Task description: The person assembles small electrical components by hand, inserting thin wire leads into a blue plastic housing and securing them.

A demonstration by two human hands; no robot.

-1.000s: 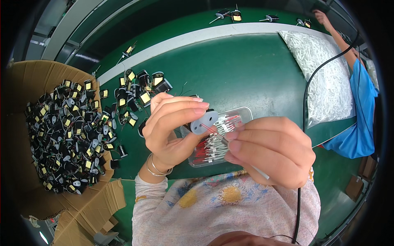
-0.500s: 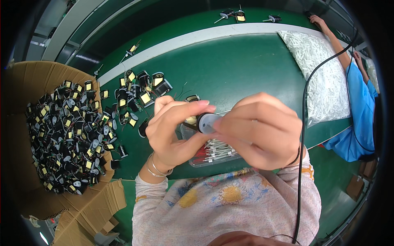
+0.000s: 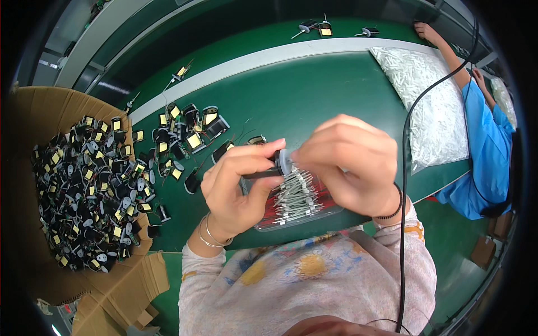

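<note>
My left hand (image 3: 238, 176) grips a small black part with a round grey cap (image 3: 286, 162), fingers above and thumb below, the cap facing right. Fingertips of my right hand (image 3: 353, 162) are pinched together right at the cap's face; whatever they hold is hidden. Beneath both hands sits a clear plastic tray (image 3: 330, 213) containing a bundle of thin white sticks (image 3: 297, 196) and some red pieces. Left of my left hand, several similar black parts with yellow pads (image 3: 193, 141) lie heaped on the green table.
At the left stands a cardboard box (image 3: 53, 101) full of such black parts. A bag of small white pieces (image 3: 440, 112) lies at the right, beside a co-worker's blue sleeve (image 3: 476, 168). A black cable (image 3: 404, 185) hangs down at the right. Beyond a white rail (image 3: 263, 63) lie several parts.
The grey cap has turned from facing me to facing more to the right. My right hand has shifted slightly left and up, uncovering more of the white sticks.
</note>
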